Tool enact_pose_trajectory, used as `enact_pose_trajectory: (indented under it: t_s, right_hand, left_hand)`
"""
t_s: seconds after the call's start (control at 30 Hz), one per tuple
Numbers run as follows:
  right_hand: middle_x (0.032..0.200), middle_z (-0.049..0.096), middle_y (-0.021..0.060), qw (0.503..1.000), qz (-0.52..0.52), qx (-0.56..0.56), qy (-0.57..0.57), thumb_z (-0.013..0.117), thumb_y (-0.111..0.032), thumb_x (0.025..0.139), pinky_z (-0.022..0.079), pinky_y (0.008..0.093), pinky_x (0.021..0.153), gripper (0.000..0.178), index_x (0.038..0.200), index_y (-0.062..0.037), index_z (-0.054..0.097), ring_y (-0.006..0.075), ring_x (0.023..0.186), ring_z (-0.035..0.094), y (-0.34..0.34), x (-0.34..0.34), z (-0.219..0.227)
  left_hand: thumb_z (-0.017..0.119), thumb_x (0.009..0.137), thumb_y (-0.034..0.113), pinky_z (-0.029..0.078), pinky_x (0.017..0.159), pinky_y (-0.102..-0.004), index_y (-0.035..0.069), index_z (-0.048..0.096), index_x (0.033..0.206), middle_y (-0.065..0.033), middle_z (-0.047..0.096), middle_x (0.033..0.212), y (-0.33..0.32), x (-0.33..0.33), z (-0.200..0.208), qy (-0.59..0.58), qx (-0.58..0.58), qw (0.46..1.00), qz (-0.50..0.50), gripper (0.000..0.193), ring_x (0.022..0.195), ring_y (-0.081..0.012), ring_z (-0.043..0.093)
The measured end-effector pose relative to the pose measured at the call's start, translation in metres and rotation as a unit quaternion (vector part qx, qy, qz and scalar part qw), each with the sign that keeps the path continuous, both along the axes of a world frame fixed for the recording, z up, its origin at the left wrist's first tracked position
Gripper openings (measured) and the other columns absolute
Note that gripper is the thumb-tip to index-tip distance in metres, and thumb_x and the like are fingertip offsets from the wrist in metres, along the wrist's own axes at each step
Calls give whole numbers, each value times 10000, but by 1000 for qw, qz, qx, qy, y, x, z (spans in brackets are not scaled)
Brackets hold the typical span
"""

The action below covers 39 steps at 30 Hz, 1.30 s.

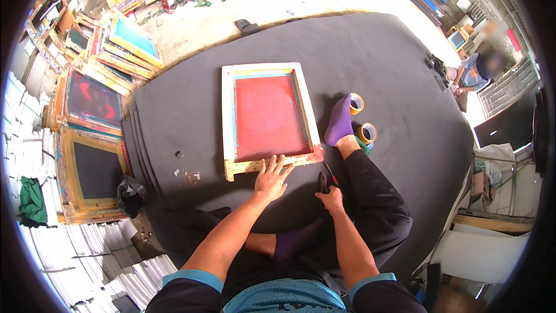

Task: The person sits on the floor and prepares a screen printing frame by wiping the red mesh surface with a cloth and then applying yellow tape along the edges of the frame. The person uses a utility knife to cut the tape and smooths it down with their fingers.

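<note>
A wooden screen-printing frame (229, 113) with red mesh (269, 116) lies on the dark mat in front of me. My left hand (271, 179) rests on its near rail, fingers spread and holding nothing. Just right of the frame's near corner, my right hand (332, 198) is closed around dark pliers (322, 182), whose jaws point away from me. A thin tool with a red part (333, 177), perhaps a screwdriver, lies beside the pliers. Small scraps (191, 176) are scattered left of the frame's near corner.
Two tape rolls (368, 133) lie by my purple-socked foot (340, 120). More framed screens (95, 95) lean at the left, near a black plastic bag (132, 196) and stacked white sheets (81, 261). Another person (476, 71) sits at the far right. The dark mat (417, 98) spreads beneath me.
</note>
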State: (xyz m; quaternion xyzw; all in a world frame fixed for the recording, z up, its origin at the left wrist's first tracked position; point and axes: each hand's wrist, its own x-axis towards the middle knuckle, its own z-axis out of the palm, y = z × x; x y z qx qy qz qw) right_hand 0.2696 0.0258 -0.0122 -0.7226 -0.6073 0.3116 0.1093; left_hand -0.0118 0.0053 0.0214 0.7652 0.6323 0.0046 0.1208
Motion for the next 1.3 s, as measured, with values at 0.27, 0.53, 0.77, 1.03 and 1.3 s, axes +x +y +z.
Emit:
enact_pose_trajectory:
  t_s: [0.27, 0.53, 0.77, 1.03, 1.3]
  right_hand:
    - [884, 688, 149, 892, -81, -258, 363, 764, -213, 957, 622, 432, 603, 379, 1231, 19, 641, 248, 706, 707, 4, -40, 67]
    - [894, 688, 101, 824, -146, -353, 418, 654, -303, 1051, 636, 500, 753, 388, 1323, -28, 644, 239, 745, 689, 27, -90, 80]
    - [1110, 723, 264, 815, -180, -367, 411, 586, -272, 1077, 632, 534, 820, 340, 1277, 2, 568, 359, 965, 760, 30, -113, 79]
    - [1112, 728, 265, 823, -174, -403, 360, 568, -286, 1084, 630, 546, 819, 320, 1262, -19, 573, 380, 972, 766, 37, -116, 80]
    - [1134, 720, 270, 830, -201, -424, 302, 560, -354, 1089, 588, 651, 876, 322, 1178, -47, 603, 419, 1049, 737, 56, -118, 76]
  left_hand:
    - [737, 928, 369, 213, 1279, -648, 286, 355, 1656, -136, 243, 1746, -2, -4, 2, -53, -4, 999, 9, 826, 1604, -379, 238]
    - [768, 904, 404, 207, 1293, -625, 308, 390, 1640, -110, 251, 1747, 0, -1, -4, -54, 0, 998, 15, 832, 1610, -368, 231]
    - [716, 936, 361, 189, 1291, -639, 330, 316, 1671, -125, 213, 1759, 1, -1, -27, -124, 11, 992, 23, 838, 1609, -376, 242]
    - [681, 924, 213, 204, 1284, -641, 324, 273, 1687, -134, 234, 1751, 1, -2, -36, -105, 40, 994, 8, 872, 1600, -382, 262]
    - [787, 791, 164, 268, 1259, -635, 304, 317, 1672, -148, 356, 1679, -5, -7, -33, -138, 121, 983, 10, 1008, 1546, -391, 347]
